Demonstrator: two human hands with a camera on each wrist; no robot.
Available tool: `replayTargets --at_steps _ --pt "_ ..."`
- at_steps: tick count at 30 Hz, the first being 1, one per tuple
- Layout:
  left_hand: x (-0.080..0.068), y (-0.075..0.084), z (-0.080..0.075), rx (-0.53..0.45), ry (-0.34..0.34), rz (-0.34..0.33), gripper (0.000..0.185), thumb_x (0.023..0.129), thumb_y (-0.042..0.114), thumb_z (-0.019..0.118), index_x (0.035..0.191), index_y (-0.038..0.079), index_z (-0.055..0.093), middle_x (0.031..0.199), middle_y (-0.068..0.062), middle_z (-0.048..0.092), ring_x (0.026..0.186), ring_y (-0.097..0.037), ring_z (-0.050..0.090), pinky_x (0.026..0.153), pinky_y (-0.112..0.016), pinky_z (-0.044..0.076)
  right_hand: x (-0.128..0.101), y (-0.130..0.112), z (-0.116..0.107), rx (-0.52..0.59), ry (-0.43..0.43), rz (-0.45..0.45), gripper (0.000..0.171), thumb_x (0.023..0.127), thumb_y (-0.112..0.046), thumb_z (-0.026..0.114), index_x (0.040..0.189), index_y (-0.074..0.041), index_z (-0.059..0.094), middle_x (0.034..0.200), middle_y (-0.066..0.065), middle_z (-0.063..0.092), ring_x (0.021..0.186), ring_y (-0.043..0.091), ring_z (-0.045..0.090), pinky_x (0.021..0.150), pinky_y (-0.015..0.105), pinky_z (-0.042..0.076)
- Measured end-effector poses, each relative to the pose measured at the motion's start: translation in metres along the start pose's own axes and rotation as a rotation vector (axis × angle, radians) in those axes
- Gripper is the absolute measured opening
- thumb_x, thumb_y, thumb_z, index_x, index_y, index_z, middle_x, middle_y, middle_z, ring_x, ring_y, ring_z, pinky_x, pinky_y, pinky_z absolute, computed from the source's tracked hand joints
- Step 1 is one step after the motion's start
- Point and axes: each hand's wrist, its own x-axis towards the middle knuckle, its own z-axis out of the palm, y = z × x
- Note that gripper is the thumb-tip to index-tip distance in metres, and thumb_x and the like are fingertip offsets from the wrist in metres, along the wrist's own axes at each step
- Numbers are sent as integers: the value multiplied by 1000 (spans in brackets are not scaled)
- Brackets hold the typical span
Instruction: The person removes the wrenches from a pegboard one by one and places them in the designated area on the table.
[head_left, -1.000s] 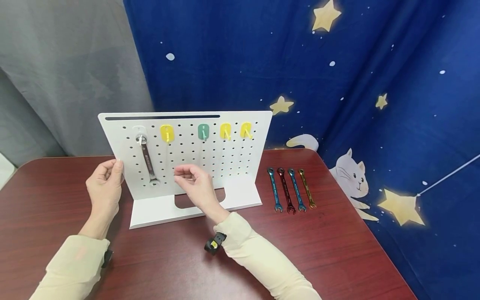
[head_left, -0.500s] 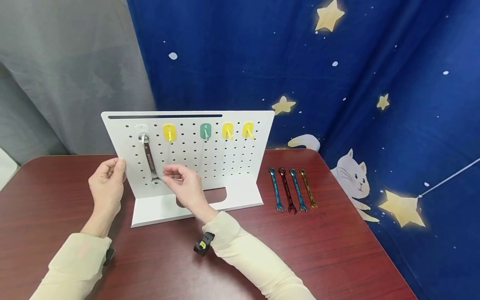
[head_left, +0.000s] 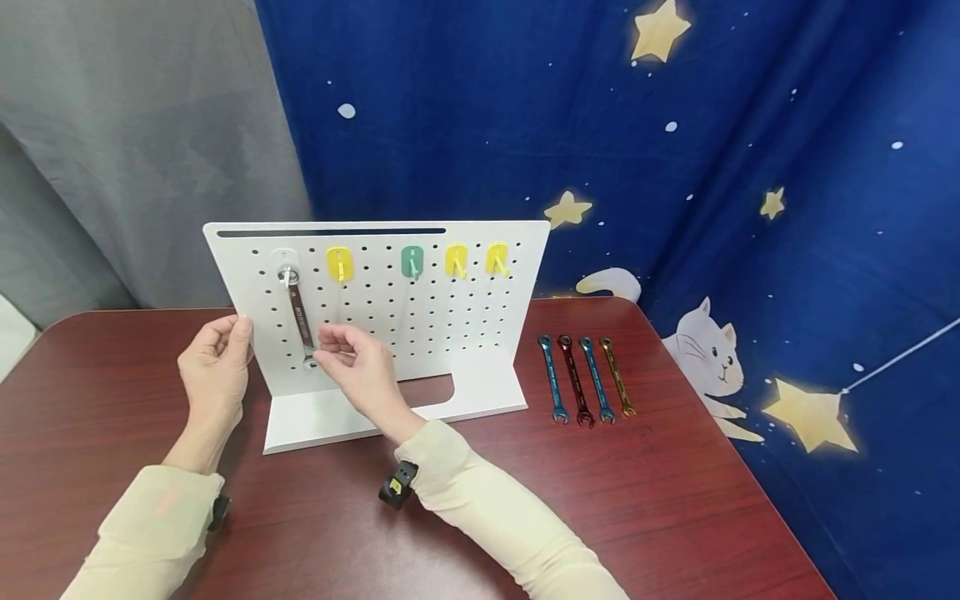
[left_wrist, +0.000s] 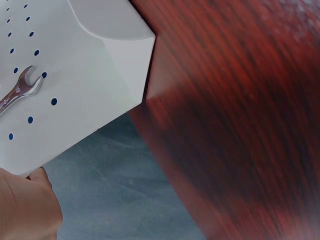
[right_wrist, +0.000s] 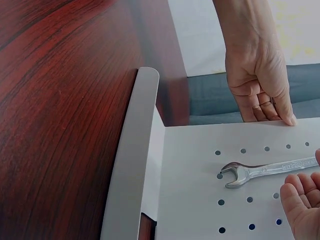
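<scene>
My left hand [head_left: 215, 367] pinches the left edge of a white pegboard stand [head_left: 420, 333] between thumb and fingers. A silver combination wrench [head_left: 300, 317] hangs by its ring end from the leftmost hook, its open jaw end pointing down. Beside the lower part of this wrench is my right hand [head_left: 360, 371], with fingers loosely bent and thumb apart from them. In the right wrist view, the right hand's fingertips [right_wrist: 302, 195] lie close to the wrench shank; whether they touch it I cannot tell. The left wrist view shows the wrench's open end [left_wrist: 29, 85] against the board.
To the right of the hanging wrench, yellow hooks [head_left: 340, 265] and a green hook [head_left: 412, 262] are fixed on the board. Several coloured wrenches [head_left: 575, 381] lie side by side on the dark red table [head_left: 675, 500], right of the stand. A blue curtain [head_left: 480, 108] hangs behind.
My right hand has moved left across the front of the pegboard, up to the hanging wrench's lower end. The left hand has kept its hold on the board edge. The view has shifted slightly.
</scene>
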Motion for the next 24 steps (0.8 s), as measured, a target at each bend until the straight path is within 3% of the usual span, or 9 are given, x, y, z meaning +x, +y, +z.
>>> replayTargets --at_steps 10,24 --pt "1 0 0 0 9 -15 9 89 12 65 84 19 64 67 10 61 61 2 53 61 -7 48 4 -2 4 -12 6 -6 29 86 -1 67 114 2 62 107 15 67 98 17 65 81 12 49" --pt "1 -1 0 8 8 -16 6 90 13 65 85 17 65 67 10 60 61 1 52 61 -6 47 11 1 12 -54 21 19 29 85 -3 68 113 0 62 104 12 68 93 7 64 79 9 48"
